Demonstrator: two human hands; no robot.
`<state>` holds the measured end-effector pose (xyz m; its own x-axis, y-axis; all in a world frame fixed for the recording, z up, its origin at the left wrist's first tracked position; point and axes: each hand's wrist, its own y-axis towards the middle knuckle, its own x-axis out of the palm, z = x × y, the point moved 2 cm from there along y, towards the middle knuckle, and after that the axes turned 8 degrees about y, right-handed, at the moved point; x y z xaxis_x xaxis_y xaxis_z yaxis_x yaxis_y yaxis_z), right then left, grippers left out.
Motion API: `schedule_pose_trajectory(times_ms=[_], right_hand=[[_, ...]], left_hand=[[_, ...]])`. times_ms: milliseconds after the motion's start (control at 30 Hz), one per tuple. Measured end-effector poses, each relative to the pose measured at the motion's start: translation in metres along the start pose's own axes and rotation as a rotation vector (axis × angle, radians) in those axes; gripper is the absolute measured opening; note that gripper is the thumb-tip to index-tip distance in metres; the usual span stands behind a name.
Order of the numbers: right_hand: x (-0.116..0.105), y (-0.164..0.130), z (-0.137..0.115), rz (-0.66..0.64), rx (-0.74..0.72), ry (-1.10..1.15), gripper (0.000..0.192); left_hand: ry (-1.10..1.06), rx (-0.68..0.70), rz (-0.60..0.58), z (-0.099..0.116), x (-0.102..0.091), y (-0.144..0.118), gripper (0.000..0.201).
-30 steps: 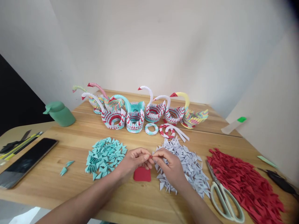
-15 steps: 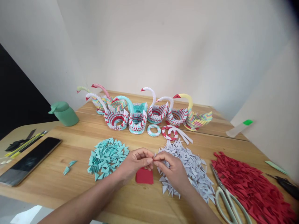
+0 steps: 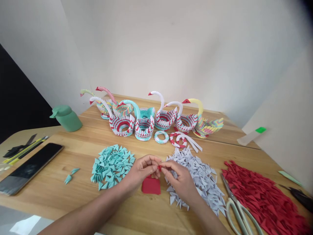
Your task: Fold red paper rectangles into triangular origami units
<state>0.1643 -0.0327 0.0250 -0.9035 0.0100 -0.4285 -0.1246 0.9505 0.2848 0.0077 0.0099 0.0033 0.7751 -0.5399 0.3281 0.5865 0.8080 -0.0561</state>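
Observation:
A small red paper piece (image 3: pixel 159 168) is pinched between the fingertips of my left hand (image 3: pixel 146 166) and my right hand (image 3: pixel 179 176); both hands are closed on it and most of it is hidden. Just below the fingers lies a stack of red paper slips (image 3: pixel 151 186) on the wooden table (image 3: pixel 132 213). To the left of my left hand is a heap of folded teal paper triangles (image 3: pixel 112 166). Folded white paper triangles (image 3: pixel 202 176) spread behind and beside my right hand.
Several folded-paper swans (image 3: pixel 144 129) stand along the back, with paper rings (image 3: pixel 161 137) before them. Red triangles (image 3: pixel 261 192) and scissors (image 3: pixel 238 209) lie at right. A phone (image 3: pixel 31 168) and a green pitcher (image 3: pixel 66 118) are at left; a glue bottle (image 3: pixel 251 136) lies back right.
My hands stay nearly in place, fingertips still together. More red of the small paper piece shows between them now. The view has shifted slightly.

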Motion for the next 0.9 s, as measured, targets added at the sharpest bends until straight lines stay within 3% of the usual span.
schedule_pose_trajectory(times_ms=[267, 400, 667, 900], right_hand=[[0.000, 0.001, 0.007, 0.071, 0.183, 0.228, 0.014], [-0.001, 0.000, 0.010, 0.096, 0.191, 0.301, 0.023], [0.004, 0.000, 0.003, 0.051, 0.182, 0.179, 0.020], [0.006, 0.000, 0.006, 0.151, 0.132, 0.098, 0.016]], left_hand=[[0.207, 0.111, -0.004, 0.010, 0.007, -0.004, 0.034], [0.236, 0.127, 0.015, 0.009, 0.007, -0.004, 0.033], [0.265, 0.148, 0.123, 0.009, 0.003, -0.003, 0.032], [0.324, 0.169, 0.084, 0.001, 0.004, -0.001, 0.034]])
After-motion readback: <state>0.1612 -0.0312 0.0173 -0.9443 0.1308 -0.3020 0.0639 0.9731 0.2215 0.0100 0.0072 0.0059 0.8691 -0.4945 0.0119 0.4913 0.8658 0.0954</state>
